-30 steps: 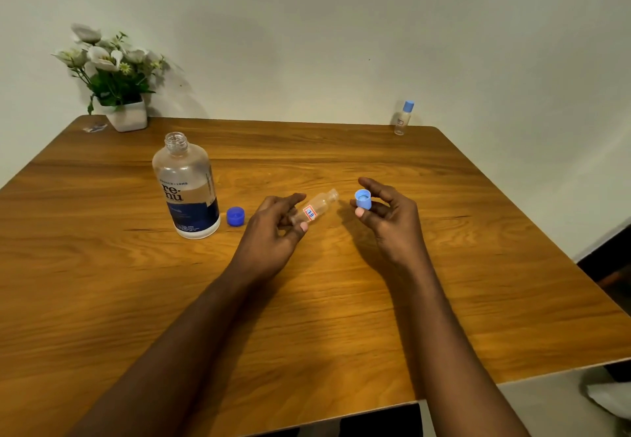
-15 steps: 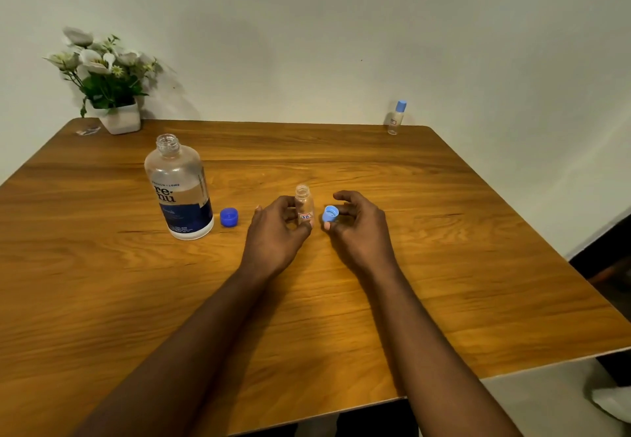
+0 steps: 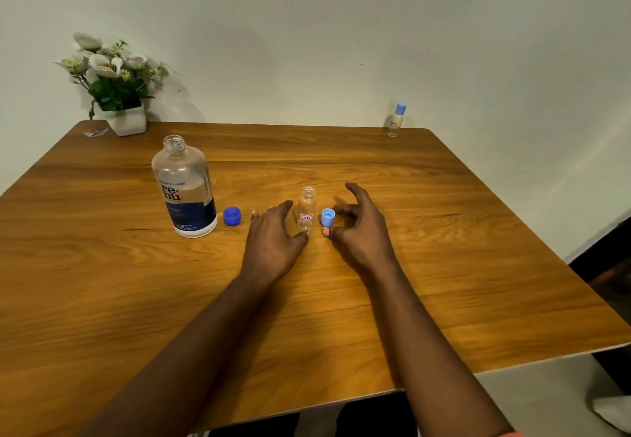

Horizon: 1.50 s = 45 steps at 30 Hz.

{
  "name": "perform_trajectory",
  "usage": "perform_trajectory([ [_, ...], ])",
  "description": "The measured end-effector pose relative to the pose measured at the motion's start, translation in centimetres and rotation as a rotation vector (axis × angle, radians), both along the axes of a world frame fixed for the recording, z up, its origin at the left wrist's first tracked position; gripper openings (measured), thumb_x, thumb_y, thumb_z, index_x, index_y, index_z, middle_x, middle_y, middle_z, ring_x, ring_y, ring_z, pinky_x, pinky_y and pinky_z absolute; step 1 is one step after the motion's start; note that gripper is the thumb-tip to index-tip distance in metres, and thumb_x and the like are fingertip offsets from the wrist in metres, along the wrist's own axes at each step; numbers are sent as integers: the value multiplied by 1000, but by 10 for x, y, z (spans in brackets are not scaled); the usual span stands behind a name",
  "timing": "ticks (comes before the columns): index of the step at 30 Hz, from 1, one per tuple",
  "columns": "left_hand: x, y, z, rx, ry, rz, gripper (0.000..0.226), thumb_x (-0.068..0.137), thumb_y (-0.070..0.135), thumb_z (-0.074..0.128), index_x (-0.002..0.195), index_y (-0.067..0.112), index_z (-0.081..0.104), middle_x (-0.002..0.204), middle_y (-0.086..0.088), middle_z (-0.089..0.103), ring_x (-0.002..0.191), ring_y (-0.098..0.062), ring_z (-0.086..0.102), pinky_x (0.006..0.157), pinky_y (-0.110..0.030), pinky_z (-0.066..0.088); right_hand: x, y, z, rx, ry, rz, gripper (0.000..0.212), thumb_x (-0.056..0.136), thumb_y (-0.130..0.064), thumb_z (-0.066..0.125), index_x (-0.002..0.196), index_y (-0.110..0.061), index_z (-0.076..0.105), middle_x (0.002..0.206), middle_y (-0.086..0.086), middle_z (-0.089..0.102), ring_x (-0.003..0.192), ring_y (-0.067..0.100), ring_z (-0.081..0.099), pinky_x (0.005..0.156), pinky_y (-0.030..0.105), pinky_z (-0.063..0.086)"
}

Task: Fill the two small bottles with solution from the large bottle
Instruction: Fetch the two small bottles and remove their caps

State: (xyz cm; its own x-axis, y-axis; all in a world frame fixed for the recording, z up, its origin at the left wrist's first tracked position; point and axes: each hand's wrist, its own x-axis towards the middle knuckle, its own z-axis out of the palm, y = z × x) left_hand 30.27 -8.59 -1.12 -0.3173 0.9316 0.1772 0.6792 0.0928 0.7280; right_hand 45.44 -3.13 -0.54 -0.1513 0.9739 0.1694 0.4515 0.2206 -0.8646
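Observation:
The large clear bottle (image 3: 184, 187) with a dark blue label stands uncapped on the table, left of centre. Its dark blue cap (image 3: 232, 215) lies just to its right. A small clear bottle (image 3: 306, 209) stands upright and uncapped at the table's middle, and its light blue cap (image 3: 328, 217) rests beside it on the right. My left hand (image 3: 273, 242) is spread open just left of the small bottle, thumb close to its base. My right hand (image 3: 362, 228) is open just right of the light blue cap. A second small bottle (image 3: 396, 120), capped, stands at the far right edge.
A white pot of white flowers (image 3: 116, 88) sits at the table's far left corner, with a small wrapper (image 3: 95, 132) beside it. The wooden table (image 3: 444, 265) meets the wall at the back. Its right and front edges drop to the floor.
The small bottle went from tilted in my left hand to standing upright on the table. Both hands have let go: the bottle and the light blue cap now rest on the table.

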Motion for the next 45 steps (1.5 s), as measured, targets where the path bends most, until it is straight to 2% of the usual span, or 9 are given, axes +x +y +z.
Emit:
perform_trajectory([
  [5,14,-38,-4,48,-56,110,55,79,23,74,129,21,52,133,0,48,127,-20,44,108,-44,38,11,3,4,-46,117,-33,79,78,-18,80,144,-28,38,125,2,63,115,9,55,91,27,43],
  [8,36,-59,-4,100,16,-14,39,84,23,68,121,21,55,124,2,48,118,-16,46,98,-28,38,18,3,3,-48,184,-59,67,83,-18,75,141,-25,43,121,2,64,109,8,57,81,18,42],
  [11,59,-60,-1,136,106,-165,37,88,22,61,124,20,55,124,2,50,115,-15,47,93,-26,38,29,5,1,-15,199,-115,56,85,-17,72,136,-22,50,116,3,65,105,9,60,77,13,43],
  [16,107,-17,2,145,85,-250,41,89,19,57,130,19,52,128,2,51,117,-15,51,96,-33,43,68,21,1,13,189,-234,47,86,-17,70,131,-19,56,112,1,66,105,12,62,86,26,51],
  [19,132,23,4,145,46,-221,42,89,15,56,130,16,52,130,-1,52,117,-18,53,97,-35,45,90,40,3,25,147,-285,44,86,-17,70,129,-18,57,110,0,66,105,12,62,88,27,51],
  [26,153,121,8,69,102,-72,45,90,11,51,135,14,46,134,-6,49,121,-23,47,102,-34,40,116,114,4,31,53,-293,49,84,-14,73,131,-17,56,117,2,64,108,13,60,86,24,50],
  [32,157,199,3,24,180,-39,44,93,14,48,137,14,44,135,-8,47,123,-25,43,102,-35,39,113,198,2,64,-3,-309,54,84,-17,74,134,-16,53,124,3,62,110,13,58,84,20,45],
  [39,151,275,4,10,178,21,40,94,18,49,134,11,45,134,-9,48,122,-24,44,101,-35,40,100,293,-5,105,-35,-338,60,82,-21,76,137,-13,51,125,5,63,110,18,60,88,28,51],
  [45,146,310,2,37,181,50,36,94,16,48,129,7,48,130,-12,50,120,-26,45,101,-36,40,88,351,-9,132,-70,-323,69,80,-26,78,140,-9,47,130,9,61,115,23,59,91,30,47],
])
